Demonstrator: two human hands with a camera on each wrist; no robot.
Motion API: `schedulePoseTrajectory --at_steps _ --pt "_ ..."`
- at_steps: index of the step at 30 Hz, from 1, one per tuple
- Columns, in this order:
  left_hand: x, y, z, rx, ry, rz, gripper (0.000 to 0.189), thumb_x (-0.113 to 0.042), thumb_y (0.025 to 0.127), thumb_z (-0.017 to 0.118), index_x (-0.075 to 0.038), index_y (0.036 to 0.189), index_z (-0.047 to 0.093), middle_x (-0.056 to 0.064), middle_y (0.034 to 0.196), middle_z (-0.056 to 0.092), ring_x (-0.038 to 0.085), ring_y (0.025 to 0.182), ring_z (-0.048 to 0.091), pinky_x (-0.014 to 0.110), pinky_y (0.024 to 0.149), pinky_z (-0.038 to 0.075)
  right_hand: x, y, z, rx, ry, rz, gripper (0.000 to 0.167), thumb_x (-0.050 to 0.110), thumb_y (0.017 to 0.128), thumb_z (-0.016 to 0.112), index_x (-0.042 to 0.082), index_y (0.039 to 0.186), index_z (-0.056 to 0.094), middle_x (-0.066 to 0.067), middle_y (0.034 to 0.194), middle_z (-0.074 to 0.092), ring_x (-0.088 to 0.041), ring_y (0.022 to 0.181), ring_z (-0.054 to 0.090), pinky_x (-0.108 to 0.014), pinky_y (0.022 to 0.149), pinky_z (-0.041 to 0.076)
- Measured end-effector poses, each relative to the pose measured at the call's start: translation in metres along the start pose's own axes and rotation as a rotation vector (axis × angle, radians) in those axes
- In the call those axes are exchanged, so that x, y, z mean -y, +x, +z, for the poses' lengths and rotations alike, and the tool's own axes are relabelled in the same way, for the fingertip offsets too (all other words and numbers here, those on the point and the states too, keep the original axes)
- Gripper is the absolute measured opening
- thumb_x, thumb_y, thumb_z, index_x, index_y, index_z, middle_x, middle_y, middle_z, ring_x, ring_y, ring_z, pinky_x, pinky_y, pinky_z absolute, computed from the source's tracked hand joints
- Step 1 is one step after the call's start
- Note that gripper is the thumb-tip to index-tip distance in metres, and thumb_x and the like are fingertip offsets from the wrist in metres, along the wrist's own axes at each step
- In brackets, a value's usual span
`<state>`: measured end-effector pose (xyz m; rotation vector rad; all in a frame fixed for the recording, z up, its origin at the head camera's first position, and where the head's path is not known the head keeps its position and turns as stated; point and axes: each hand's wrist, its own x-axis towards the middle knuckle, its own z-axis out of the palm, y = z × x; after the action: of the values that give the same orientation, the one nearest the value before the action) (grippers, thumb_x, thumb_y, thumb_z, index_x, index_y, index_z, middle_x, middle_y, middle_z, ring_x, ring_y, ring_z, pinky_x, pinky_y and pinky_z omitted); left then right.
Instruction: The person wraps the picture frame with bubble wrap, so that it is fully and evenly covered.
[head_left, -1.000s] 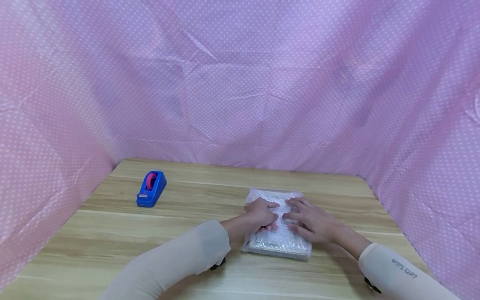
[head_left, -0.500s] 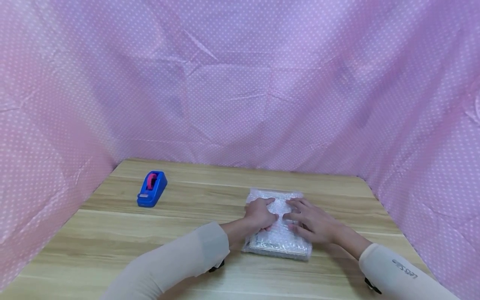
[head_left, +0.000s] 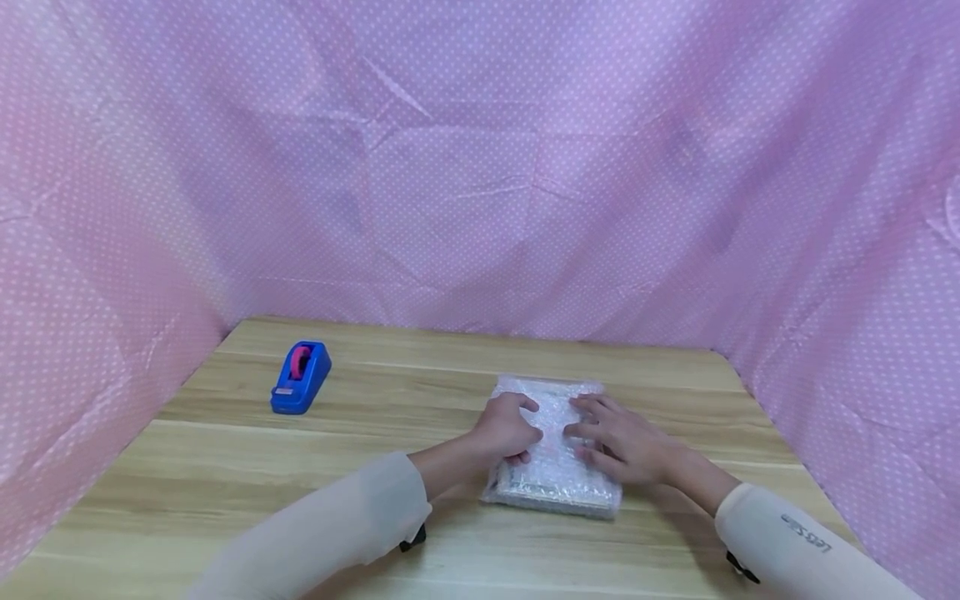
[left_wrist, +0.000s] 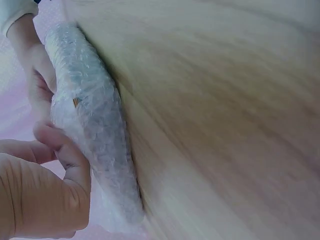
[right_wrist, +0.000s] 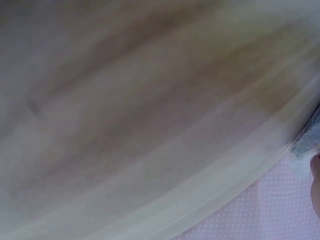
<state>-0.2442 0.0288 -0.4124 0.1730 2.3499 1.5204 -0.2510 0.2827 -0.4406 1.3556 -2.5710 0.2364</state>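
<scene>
A flat rectangular parcel in clear bubble wrap (head_left: pixel 558 462) lies on the table, right of centre in the head view. What is inside is mostly hidden by the wrap. My left hand (head_left: pixel 504 428) is over its left side, fingers loosely bent and nothing held between them. In the left wrist view the thumb (left_wrist: pixel 72 155) of that hand is close against the wrapped side; whether it touches is hard to tell. My right hand (head_left: pixel 626 443) rests on the parcel's right half with spread fingers. Only a fingertip and a corner of bubble wrap (right_wrist: pixel 306 142) appear in the right wrist view.
A blue tape dispenser (head_left: pixel 302 379) with a pink reel stands at the back left of the wooden table (head_left: pixel 390 383). Pink dotted cloth (head_left: pixel 480 208) hangs behind the table and along both sides.
My left hand has drawn back a little to the left across the parcel, away from its middle. The right hand keeps its place, and the parcel lies as before.
</scene>
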Motion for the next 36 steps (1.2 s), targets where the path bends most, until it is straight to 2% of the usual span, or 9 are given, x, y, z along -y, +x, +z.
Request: schedulePoseTrajectory --at_steps 4,6,8,14,17,20,26,31,36 --pt "0.003 0.002 -0.004 0.038 -0.017 0.018 0.038 0.005 0.084 0.074 -0.003 0.12 0.065 0.012 0.068 0.067 0.013 0.044 0.056 0.025 0.043 0.051 -0.001 0.0 0.0 0.006 0.003 0.002 0.028 0.031 0.101 0.062 0.025 0.127 0.07 -0.018 0.145 0.054 -0.036 0.137 0.046 -0.056 0.101 0.049" --pt "0.005 0.004 -0.006 0.051 0.018 0.068 0.038 0.006 0.081 0.075 -0.002 0.117 0.066 0.009 0.069 0.068 0.013 0.046 0.057 0.025 0.044 0.051 -0.001 0.0 0.0 0.007 0.0 0.001 0.028 0.032 0.101 0.062 0.025 0.127 0.07 -0.018 0.145 0.054 -0.036 0.137 0.046 -0.056 0.101 0.049" --pt "0.006 0.004 -0.007 0.054 0.149 0.155 0.036 0.003 0.08 0.078 -0.004 0.115 0.069 0.003 0.07 0.067 0.011 0.053 0.058 0.023 0.05 0.051 -0.001 0.001 0.0 0.0 -0.003 -0.008 0.028 0.031 0.1 0.063 0.024 0.127 0.07 -0.019 0.144 0.055 -0.037 0.136 0.047 -0.057 0.102 0.049" --pt "0.004 0.005 -0.011 0.009 0.753 0.456 0.029 -0.022 0.082 0.085 -0.018 0.109 0.076 -0.009 0.085 0.067 0.008 0.079 0.061 0.024 0.062 0.05 -0.002 0.002 -0.001 -0.014 -0.012 -0.024 0.028 0.029 0.099 0.064 0.023 0.125 0.071 -0.02 0.142 0.057 -0.038 0.134 0.048 -0.056 0.101 0.049" --pt "0.004 0.007 -0.016 0.02 0.93 0.583 0.031 -0.033 0.083 0.085 -0.024 0.113 0.078 -0.007 0.103 0.07 0.012 0.091 0.058 0.025 0.069 0.048 -0.001 0.003 -0.001 -0.004 -0.014 -0.02 0.028 0.03 0.099 0.064 0.024 0.126 0.071 -0.019 0.143 0.057 -0.037 0.134 0.048 -0.056 0.102 0.049" --pt "0.008 0.014 -0.022 0.059 1.071 0.734 0.031 -0.044 0.088 0.079 -0.032 0.117 0.077 -0.009 0.123 0.068 0.015 0.107 0.051 0.028 0.086 0.043 0.0 0.003 -0.002 0.005 -0.012 -0.009 0.029 0.031 0.099 0.063 0.024 0.126 0.071 -0.018 0.144 0.056 -0.036 0.135 0.047 -0.056 0.102 0.048" --pt "0.02 0.032 -0.035 0.187 1.139 0.889 0.032 -0.053 0.097 0.064 -0.039 0.124 0.073 -0.014 0.141 0.059 0.02 0.127 0.043 0.038 0.101 0.035 0.001 0.002 -0.003 0.012 -0.013 0.0 0.029 0.031 0.099 0.063 0.026 0.127 0.07 -0.018 0.145 0.055 -0.037 0.136 0.047 -0.056 0.102 0.048" --pt "0.024 0.039 -0.038 0.202 1.153 0.972 0.038 -0.057 0.099 0.059 -0.036 0.128 0.07 -0.01 0.14 0.057 0.02 0.126 0.044 0.038 0.102 0.036 0.001 0.002 -0.003 0.011 -0.018 -0.002 0.03 0.031 0.099 0.063 0.025 0.127 0.07 -0.018 0.145 0.055 -0.037 0.136 0.047 -0.056 0.102 0.048" --pt "0.025 0.043 -0.038 0.216 1.176 1.032 0.044 -0.058 0.1 0.056 -0.034 0.135 0.068 -0.014 0.143 0.058 0.017 0.126 0.045 0.035 0.103 0.036 0.0 0.001 -0.002 0.009 -0.021 -0.005 0.029 0.031 0.099 0.063 0.024 0.127 0.07 -0.019 0.145 0.055 -0.038 0.135 0.047 -0.056 0.103 0.048"
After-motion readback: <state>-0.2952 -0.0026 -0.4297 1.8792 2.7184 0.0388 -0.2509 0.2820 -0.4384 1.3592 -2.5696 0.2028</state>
